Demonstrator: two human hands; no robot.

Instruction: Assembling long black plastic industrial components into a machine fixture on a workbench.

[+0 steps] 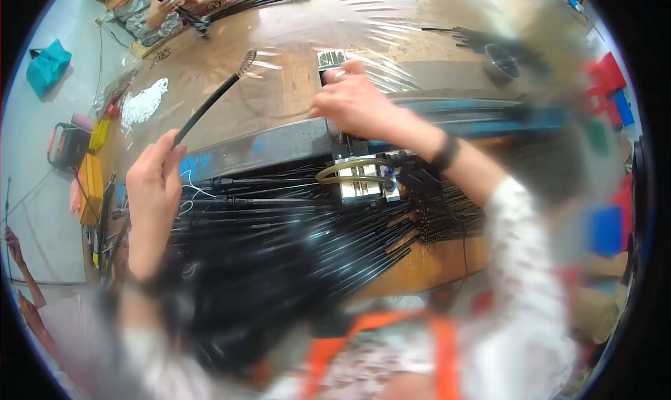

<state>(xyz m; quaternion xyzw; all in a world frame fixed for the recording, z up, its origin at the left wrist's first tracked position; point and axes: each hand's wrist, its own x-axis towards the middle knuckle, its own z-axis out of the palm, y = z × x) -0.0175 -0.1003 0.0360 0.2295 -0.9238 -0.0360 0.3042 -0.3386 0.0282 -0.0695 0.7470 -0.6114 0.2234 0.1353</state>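
Note:
My left hand (154, 180) is closed round a thin black rod (210, 105), tilted up and to the right. A loose wire coil (247, 62) sits at the rod's upper end. My right hand (356, 98) is raised over the metal bar, its fingers bent together beside a small box with dark slots (332, 57). Whatever those fingers may pinch is hidden. Below the right hand is a metal fixture (360, 180) with a curved yellowish tube (349, 164). Many black rods (335, 239) lie fanned out between my arms.
A metal bar (279, 145) with blue patches crosses the wooden table (279, 30). White small pieces (145, 103) are heaped at the left. A bowl (502, 61) and more black rods (458, 35) lie far right. Another person's hands (164, 10) hold rods across the table.

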